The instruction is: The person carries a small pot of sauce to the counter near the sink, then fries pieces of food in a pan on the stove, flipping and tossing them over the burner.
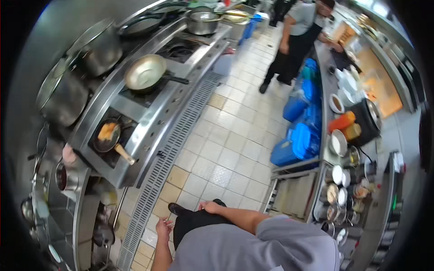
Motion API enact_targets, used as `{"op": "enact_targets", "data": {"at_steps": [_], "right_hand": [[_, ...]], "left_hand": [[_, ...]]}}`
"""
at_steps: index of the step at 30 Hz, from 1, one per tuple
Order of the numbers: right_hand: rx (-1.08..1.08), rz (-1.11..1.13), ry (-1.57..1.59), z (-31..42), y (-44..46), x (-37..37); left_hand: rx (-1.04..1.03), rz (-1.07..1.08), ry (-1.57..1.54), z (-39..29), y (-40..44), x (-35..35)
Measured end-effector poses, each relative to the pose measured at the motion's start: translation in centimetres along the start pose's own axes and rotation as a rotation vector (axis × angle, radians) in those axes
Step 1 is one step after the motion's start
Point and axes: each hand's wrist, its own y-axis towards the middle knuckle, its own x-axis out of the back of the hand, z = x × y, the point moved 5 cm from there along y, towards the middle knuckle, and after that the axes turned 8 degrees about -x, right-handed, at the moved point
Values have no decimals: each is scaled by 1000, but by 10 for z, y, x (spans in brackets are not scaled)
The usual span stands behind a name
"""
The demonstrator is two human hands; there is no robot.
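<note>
At the lower left of my body, my left hand (164, 227) hangs beside my dark trousers, its fingers loosely bent and apart. My right hand (210, 207) is in front of my thigh near my shoe, fingers slightly curled and apart, with no object visible in it. Neither hand touches the stove (135, 115). On the stove, a small pan (105, 143) with a light handle holds orange-brown food. Farther up it stands a larger pale pan (145, 73) with a black handle. Both pans are well away from my hands.
A person (296, 40) in a dark apron stands at the right counter. Blue containers (296, 140) sit below that counter. A floor grate (169, 149) runs along the stove. Large pots (63, 95) stand behind the pans. Bowls, bottles and small containers (337, 174) line the right side.
</note>
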Motion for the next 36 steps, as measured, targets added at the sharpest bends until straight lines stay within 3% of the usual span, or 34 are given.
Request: {"op": "enact_targets", "data": {"at_steps": [1, 2, 3, 5, 6, 7, 9, 11, 12, 14, 15, 17, 18, 20, 22, 23, 24, 25, 27, 28, 29, 31, 32, 33, 34, 35, 36], "right_hand": [[67, -72, -120, -14, -1, 10], [-7, -140, -172, -22, -4, 20], [-78, -193, -247, -27, 5, 32], [-84, -414, -286, -39, 9, 67], [-86, -452, -380, -43, 25, 75], [-83, -486, -475, -38, 41, 80], [156, -242, -632, 29, 75, 76], [196, -377, -32, 122, 105, 83], [264, -441, 252, 171, 117, 86], [367, -866, -135, 277, 67, 110], [414, -982, -204, 309, 57, 138], [417, -1338, -392, 344, 11, 236], [332, -1542, -483, 346, -24, 290], [17, -1891, -587, 344, -74, 373], [-208, -2037, -571, 325, -103, 459], [-128, -2153, -672, 351, -118, 460], [273, -2206, -686, 377, -131, 446], [94, -2193, -683, 376, -124, 456], [-193, -1915, -682, 368, -78, 466], [78, -1691, -878, 355, -31, 491], [254, -1452, -688, 371, 4, 444], [585, -773, -645, 383, 104, 324], [635, -403, -548, 385, 150, 261], [600, -279, -227, 416, 137, 189], [404, -65, -55, 393, 191, 139], [35, 170, 156, 402, 194, 92], [-39, 263, 396, 411, 198, 57]], "left_hand": [[-218, 95, 101, -16, 10, -10], [-428, 172, 193, -39, 24, -19], [-382, 28, -54, -58, 62, -16], [-392, 189, -217, -130, 116, -19], [-457, 10, -291, -196, 63, -38], [-518, -62, -263, -232, 65, -36], [-692, -105, -249, -267, 64, -25], [-942, -34, -283, -307, 36, -36], [-1045, 101, -196, -327, -11, -55], [-1327, 379, 0, -350, -118, -97], [-1720, 512, 191, -375, -189, -111], [-1845, 807, 190, -390, -250, -125], [-2014, 792, 169, -400, -282, -125], [-2221, 534, 84, -419, -306, -113], [-2184, 352, -25, -430, -293, -100], [-2206, 258, 43, -437, -282, -98], [-2216, 202, 93, -445, -272, -102], [-2226, 163, 142, -445, -269, -107], [-2204, 200, 212, -446, -260, -112], [-2180, 261, 238, -448, -256, -113], [-2112, 432, 289, -441, -245, -114], [-1928, 739, 427, -416, -217, -117], [-1858, 705, 401, -398, -196, -121], [-1682, 687, 489, -371, -166, -120], [-1499, 612, 554, -342, -131, -113], [-1310, 534, 606, -310, -99, -99], [-1158, 440, 634, -276, -72, -79]]}}
